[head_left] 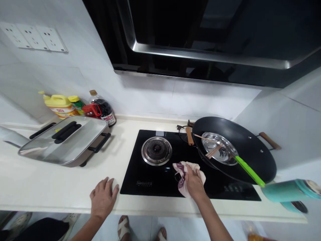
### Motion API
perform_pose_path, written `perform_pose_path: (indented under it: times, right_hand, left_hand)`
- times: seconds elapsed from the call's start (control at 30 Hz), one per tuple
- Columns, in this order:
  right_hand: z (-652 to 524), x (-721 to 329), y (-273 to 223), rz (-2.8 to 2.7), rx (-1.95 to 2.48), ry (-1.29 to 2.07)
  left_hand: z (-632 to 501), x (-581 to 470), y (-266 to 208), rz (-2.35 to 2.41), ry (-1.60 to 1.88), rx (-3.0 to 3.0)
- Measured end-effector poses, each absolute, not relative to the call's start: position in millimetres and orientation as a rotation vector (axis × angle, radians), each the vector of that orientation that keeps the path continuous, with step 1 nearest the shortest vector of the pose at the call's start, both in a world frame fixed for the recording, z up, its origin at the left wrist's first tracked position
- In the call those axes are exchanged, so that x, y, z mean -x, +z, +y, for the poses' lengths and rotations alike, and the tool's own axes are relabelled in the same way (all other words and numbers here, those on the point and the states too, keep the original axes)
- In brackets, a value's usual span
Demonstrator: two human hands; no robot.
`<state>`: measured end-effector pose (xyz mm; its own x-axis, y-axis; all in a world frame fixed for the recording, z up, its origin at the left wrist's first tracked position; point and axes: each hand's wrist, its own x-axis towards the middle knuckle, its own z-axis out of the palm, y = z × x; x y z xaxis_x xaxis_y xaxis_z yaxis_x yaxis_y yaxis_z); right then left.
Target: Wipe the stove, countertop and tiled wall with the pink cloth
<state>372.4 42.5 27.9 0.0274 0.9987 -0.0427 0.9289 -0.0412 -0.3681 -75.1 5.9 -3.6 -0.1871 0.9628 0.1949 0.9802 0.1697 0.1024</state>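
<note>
My right hand [195, 182] is closed on a pale cloth [184, 169] with purple markings, pressed to the black glass cooktop [152, 180] near its front middle. Left of the cooktop, my left hand [104, 197] lies flat on the white counter [62, 187], fingers spread, holding nothing. A round gas burner [156, 150] with a metal ring sits in the cooktop's left half. Over its right half stands a large black wok [253, 154] with wooden handles. Inside the wok are a shiny metal bowl [220, 147], a green-handled utensil [249, 170] and several wooden sticks [213, 152].
A lidded electric pan [82, 140] stands on the left counter. Behind it are a yellow jug [59, 105], a dark sauce bottle [105, 108] and a red-lidded jar [91, 110]. A teal bottle [283, 190] is at the right edge. The range hood [200, 63] overhangs the cooktop. Another person's shoe [71, 222] shows below left.
</note>
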Motion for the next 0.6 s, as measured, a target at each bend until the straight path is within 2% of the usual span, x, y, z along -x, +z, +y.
perform_pose_path:
  times: [0.27, 0.47, 0.6]
  right_hand:
    - [-27, -357, -20, -1.653, 1.996, 0.305]
    - [-75, -389, -27, -1.859, 1.77, 0.297]
    - [-89, -445, -29, -1.868, 1.91, 0.302]
  left_hand:
    - [6, 74, -3, -2.36, -0.313, 1.939]
    - [7, 75, -1, -2.394, -0.302, 1.952]
    - [6, 74, 0, -2.386, -0.312, 1.954]
